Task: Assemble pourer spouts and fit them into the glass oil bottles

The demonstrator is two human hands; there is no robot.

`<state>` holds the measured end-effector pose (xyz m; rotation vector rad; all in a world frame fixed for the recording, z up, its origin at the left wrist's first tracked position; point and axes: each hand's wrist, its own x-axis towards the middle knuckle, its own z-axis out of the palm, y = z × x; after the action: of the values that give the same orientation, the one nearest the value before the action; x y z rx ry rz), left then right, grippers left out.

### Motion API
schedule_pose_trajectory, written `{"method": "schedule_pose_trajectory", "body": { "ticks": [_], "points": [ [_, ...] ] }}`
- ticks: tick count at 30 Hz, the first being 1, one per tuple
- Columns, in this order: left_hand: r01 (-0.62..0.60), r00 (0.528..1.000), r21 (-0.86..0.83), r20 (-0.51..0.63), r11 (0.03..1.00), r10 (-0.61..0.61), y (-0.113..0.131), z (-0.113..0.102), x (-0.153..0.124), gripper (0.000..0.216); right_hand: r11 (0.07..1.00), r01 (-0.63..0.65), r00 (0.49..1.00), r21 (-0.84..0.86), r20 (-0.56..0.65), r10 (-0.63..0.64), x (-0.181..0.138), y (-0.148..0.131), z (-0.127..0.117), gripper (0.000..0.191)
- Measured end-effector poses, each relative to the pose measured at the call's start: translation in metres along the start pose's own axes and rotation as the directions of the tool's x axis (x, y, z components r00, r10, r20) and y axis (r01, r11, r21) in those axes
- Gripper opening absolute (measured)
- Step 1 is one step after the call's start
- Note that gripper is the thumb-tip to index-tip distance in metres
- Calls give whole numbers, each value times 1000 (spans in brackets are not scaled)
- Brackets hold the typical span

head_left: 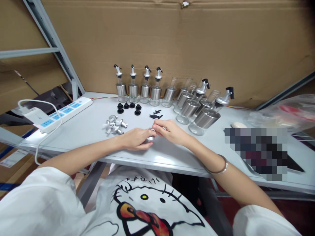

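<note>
Metal spout (151, 135) sits near the front edge of the desk (172, 157), about mid-width. My left hand (135, 139) is closed around it while my right hand (169, 131) pinches its top end. Both wrists rest on the surface, I think to steady so small a piece. Just beyond, loose spouts (113, 126), black stoppers (129, 107) and black clips (156, 115) lie in separate heaps within reach, sorted by kind. Bottles (137, 90) line the back edge, out of my way.

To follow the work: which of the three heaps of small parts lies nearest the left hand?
The silver spouts, beside the left hand; the black stoppers and black clips lie farther back.
</note>
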<state>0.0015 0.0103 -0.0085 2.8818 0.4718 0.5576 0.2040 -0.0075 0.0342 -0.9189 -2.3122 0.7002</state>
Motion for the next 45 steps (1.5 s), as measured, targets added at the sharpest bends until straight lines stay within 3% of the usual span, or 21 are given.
{"method": "schedule_pose_trajectory", "body": {
  "ticks": [6,9,11,13,16,19,23,30,40,43,45],
  "points": [
    [-29,1000,4,-7,1000,29,1,1,1,17,997,-68,997,26,38,67,0,-1,0,40],
    [-63,996,-40,-64,997,60,0,0,1,17,966,-123,991,227,73,109,0,2,1,41],
    [-71,991,-73,-117,995,62,0,0,1,20,857,-190,982,479,112,155,1,4,2,34],
    [-77,987,-94,-151,993,62,-1,0,1,24,663,-283,959,693,203,197,1,7,2,26],
    [-93,983,-93,-164,991,77,-2,2,0,27,419,-409,912,811,356,202,2,10,1,25],
    [-97,981,-73,-173,993,83,-3,4,-1,28,308,-449,893,838,409,188,1,12,0,22],
    [-96,981,-54,-172,994,86,-4,5,-2,30,249,-455,890,855,429,157,0,12,-1,22],
    [-127,978,-64,-174,990,114,-4,4,-2,32,267,-416,909,869,407,93,0,16,1,21],
    [-31,995,-138,-99,990,18,-2,2,-2,31,339,-373,926,864,370,75,0,18,4,24],
    [-14,995,-163,-100,987,-2,-1,0,-1,27,477,-321,946,818,299,123,0,11,6,26],
    [-1,993,-146,-119,989,-17,-1,0,0,24,659,-214,976,721,132,173,0,5,6,25]
  ]
}}
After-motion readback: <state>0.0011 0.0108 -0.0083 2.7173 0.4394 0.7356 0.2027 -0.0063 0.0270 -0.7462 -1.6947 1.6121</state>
